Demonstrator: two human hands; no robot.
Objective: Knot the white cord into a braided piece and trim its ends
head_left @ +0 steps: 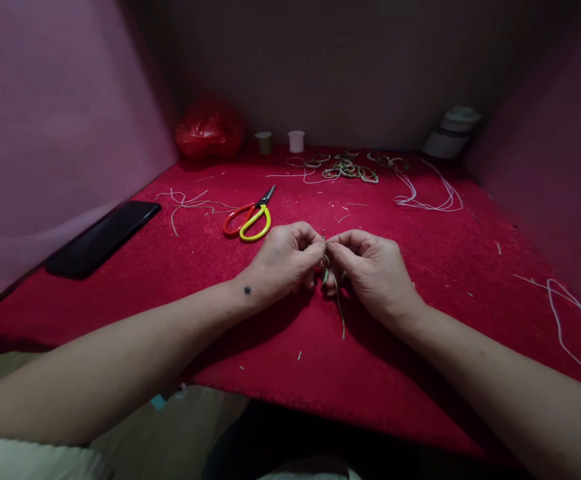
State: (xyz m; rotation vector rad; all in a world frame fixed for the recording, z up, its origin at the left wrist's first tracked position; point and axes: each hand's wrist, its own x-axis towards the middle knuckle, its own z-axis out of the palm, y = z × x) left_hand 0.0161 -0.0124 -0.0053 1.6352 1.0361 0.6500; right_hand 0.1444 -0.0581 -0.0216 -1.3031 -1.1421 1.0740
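Observation:
My left hand (293,257) and my right hand (370,267) meet above the red cloth, thumbs and forefingers pinched close together. Between them they hold a green braided cord (325,275), partly covered by the fingers. A thin loose end (340,310) of the cord hangs down toward the cloth, and a short tip pokes up above the fingertips. Just left of my left hand lies a pair of scissors (255,219) with one red and one yellow handle, blades pointing away from me.
A black phone (105,239) lies at left. Behind are a red plastic bag (210,133), two thread spools (296,141), a pile of braided cords (347,170) and a white-lidded bottle (451,133). Pale strings (565,313) and thread scraps lie on the red cloth (145,307); pink walls flank it.

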